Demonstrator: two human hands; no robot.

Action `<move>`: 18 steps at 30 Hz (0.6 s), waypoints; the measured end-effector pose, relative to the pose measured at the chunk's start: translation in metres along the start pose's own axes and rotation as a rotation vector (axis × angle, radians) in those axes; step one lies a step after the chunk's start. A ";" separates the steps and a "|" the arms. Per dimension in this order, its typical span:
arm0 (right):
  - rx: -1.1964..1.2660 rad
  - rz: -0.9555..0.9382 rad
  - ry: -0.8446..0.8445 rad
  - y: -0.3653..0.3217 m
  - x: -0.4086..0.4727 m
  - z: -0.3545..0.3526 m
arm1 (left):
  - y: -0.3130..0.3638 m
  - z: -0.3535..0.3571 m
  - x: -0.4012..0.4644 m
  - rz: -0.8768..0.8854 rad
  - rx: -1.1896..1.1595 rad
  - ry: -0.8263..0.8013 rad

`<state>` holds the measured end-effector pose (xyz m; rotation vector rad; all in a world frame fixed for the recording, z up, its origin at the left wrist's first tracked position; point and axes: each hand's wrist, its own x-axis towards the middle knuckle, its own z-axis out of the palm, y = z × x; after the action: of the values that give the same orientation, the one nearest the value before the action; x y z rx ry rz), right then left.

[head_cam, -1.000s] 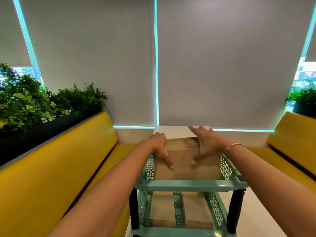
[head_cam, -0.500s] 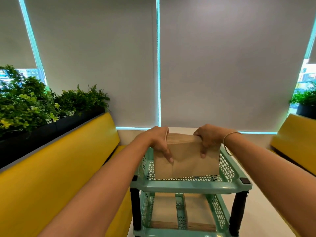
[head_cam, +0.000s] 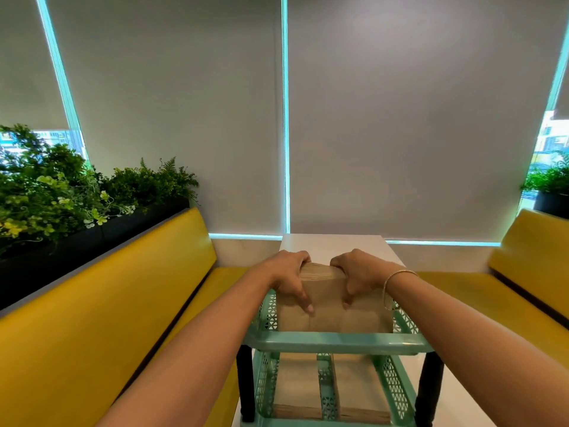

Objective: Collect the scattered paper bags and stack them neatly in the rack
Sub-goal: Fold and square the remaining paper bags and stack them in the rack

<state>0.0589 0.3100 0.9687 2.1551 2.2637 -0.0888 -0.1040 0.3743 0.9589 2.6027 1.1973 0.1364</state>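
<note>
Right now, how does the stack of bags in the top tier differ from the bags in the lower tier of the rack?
The top stack stands higher in the green rack; the lower bags lie below it. The left hand and right hand grip the top stack; nothing touches the lower bags. The top stack shows in one piece; a green strip crosses the lower bags. Both are brown paper.

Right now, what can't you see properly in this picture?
Head view only:
- The fingers of the left hand and right hand curl behind the stack of brown paper bags, so they are hidden.
- How many bags: too thin to count.
- The mint-green plastic rack bottom: cut off by the picture edge.
- Lower-shelf brown bags: partly behind the rack divider.
</note>
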 end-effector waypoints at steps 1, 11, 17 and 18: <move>0.010 -0.001 0.025 0.000 -0.002 0.000 | 0.000 -0.001 -0.001 0.008 -0.005 0.015; -0.246 0.024 0.623 -0.002 -0.036 -0.039 | 0.005 -0.022 -0.029 -0.158 -1.343 0.129; -0.534 -0.096 0.990 -0.002 -0.036 -0.024 | 0.007 -0.008 -0.028 -0.372 -2.012 -0.242; -0.579 -0.158 1.043 0.002 -0.035 -0.017 | 0.009 -0.010 -0.029 -0.361 -2.022 -0.221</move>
<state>0.0635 0.2761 0.9871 1.8513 2.3192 1.7988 -0.1184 0.3484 0.9714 0.6029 0.6157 0.5617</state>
